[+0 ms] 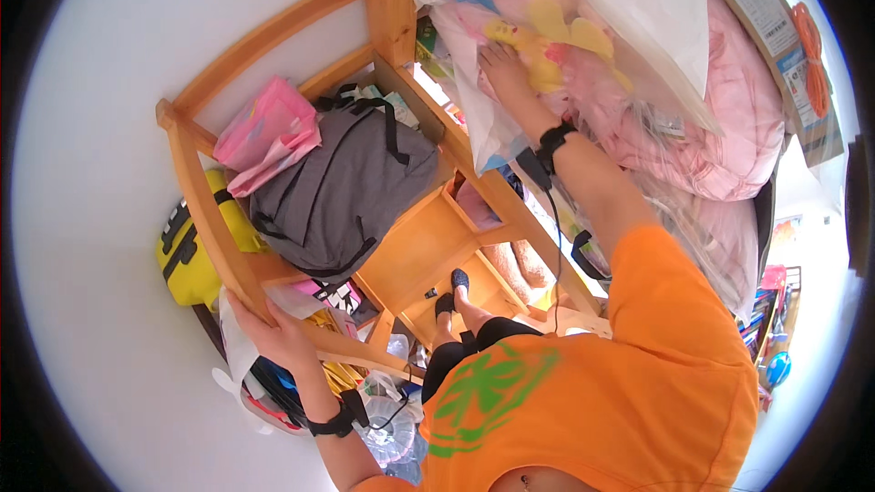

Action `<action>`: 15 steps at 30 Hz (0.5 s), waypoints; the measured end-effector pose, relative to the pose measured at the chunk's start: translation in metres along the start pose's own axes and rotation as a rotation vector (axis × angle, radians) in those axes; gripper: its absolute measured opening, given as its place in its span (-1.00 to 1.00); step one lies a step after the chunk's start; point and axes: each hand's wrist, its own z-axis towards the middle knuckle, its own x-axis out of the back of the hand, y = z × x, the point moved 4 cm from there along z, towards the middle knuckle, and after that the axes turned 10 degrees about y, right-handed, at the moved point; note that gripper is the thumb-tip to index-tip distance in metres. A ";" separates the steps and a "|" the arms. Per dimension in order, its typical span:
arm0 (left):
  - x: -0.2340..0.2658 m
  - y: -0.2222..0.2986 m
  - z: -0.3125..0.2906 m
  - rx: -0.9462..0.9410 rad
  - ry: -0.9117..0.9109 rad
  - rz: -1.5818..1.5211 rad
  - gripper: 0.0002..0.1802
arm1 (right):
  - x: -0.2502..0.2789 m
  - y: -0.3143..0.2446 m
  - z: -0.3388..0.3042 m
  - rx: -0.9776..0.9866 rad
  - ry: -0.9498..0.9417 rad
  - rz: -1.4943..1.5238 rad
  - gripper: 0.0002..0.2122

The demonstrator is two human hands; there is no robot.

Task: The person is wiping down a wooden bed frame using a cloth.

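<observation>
My left hand point(284, 339) is closed around the wooden rail point(208, 196) of a bunk-bed-like frame, at its lower left corner. White sheeting point(239, 333) hangs beside that hand. At the upper middle, my right hand point(507, 76) lies with fingers stretched out on a large clear plastic bag point(638, 0). Pink bedding point(738, 100) shows through the plastic, with yellow and blue flower shapes near my fingers. Black bands with cables sit on both my wrists. Between my arms, a grey backpack point(351, 182) rests inside the frame, and a pink bag point(273, 132) leans against it.
Wooden steps point(424, 246) lead down below me, with my feet in dark shoes on them. A yellow case point(187, 251) stands outside the rail at left. Clear plastic containers point(392, 433) are low down. A cardboard box point(775, 46) with orange cord point(808, 59) lies at upper right.
</observation>
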 end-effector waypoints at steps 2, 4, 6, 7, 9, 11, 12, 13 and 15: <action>0.001 0.000 0.003 0.019 0.004 -0.010 -0.42 | 0.001 -0.011 -0.021 -0.003 -0.002 -0.003 -0.70; 0.000 0.001 0.002 0.062 -0.025 -0.050 -0.42 | 0.009 -0.020 -0.041 0.005 -0.021 -0.060 -0.73; 0.003 -0.001 0.001 0.058 -0.004 -0.051 -0.42 | 0.015 -0.032 -0.062 0.035 -0.142 -0.135 -0.75; 0.003 -0.001 0.002 0.041 0.008 -0.053 -0.41 | 0.010 -0.038 -0.077 0.039 -0.253 -0.166 -0.76; 0.002 0.002 0.003 0.055 0.010 -0.085 -0.40 | 0.006 -0.036 -0.110 -0.078 -0.178 -0.076 -0.78; 0.001 -0.003 0.002 0.085 0.013 -0.085 -0.40 | 0.017 -0.048 -0.096 -0.122 -0.412 0.012 -0.78; 0.003 -0.005 0.000 0.086 0.018 -0.067 -0.39 | 0.024 -0.053 -0.090 -0.184 -0.664 0.098 -0.78; 0.003 -0.005 0.000 0.083 0.020 -0.055 -0.39 | 0.032 -0.051 -0.073 -0.176 -0.658 0.091 -0.78; 0.014 0.000 0.002 0.149 0.001 -0.069 -0.40 | 0.054 -0.048 -0.011 -0.019 -0.228 0.277 -0.74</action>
